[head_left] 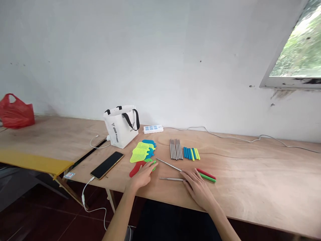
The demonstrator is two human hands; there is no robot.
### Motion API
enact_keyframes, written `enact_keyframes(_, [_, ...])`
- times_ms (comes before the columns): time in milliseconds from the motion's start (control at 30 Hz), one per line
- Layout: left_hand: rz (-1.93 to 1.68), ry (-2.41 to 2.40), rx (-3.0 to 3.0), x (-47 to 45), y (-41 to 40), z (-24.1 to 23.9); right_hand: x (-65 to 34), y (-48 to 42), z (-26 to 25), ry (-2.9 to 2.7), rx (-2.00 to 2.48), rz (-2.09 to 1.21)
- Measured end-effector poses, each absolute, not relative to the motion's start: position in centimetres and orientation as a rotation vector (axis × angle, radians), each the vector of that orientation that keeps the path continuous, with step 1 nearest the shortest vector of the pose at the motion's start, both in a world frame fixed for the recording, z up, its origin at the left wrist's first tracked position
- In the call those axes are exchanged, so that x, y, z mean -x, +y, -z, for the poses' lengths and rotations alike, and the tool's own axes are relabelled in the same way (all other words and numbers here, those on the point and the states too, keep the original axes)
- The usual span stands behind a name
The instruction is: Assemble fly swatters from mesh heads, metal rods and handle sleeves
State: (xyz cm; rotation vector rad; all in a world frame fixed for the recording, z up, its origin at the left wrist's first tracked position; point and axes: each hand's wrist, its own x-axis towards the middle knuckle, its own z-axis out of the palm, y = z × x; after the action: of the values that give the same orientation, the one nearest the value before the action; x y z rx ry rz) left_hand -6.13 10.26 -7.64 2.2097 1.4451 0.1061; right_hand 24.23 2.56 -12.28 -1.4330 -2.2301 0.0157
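Note:
My left hand (142, 175) lies palm down with fingers stretched over a green mesh fly swatter head (148, 160) and beside a red one (136, 168); the hand partly covers both. Flat on the table, my right hand (199, 190) rests across two slim metal rods, with fingers extended. One rod (169, 164) slants up to the left, and the other rod (172, 178) lies nearly level. Beyond that hand, a red handle (206, 173) and a green handle (207, 177) stick out to the right. Yellow (139, 155) and blue mesh swatter heads (149, 142) overlap behind my left hand.
Several metal rods (176, 149) stand in a row beside short blue and yellow handles (188, 153). A phone (107, 165) with a cable lies left. Behind are a white tote bag (122, 130) and a power strip (152, 129). A red plastic bag (17, 112) sits far left.

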Motion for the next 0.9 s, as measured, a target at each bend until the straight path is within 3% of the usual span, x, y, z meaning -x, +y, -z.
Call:
enact_keyframes(333, [-0.515,1.187,-2.318,2.9,8.7,6.5,-26.8,2.3,13.7,-2.023,1.481,-0.002])
enact_keyframes(567, [-0.659,0.961,-2.471,-3.4,7.4,9.1,-27.2,2.3,13.3,-1.965,1.578,0.041])
enact_keyframes(900, [-0.663,1.201,-2.415,-3.9,7.6,9.6,-33.0,1.5,13.0,-1.828,1.682,-0.228])
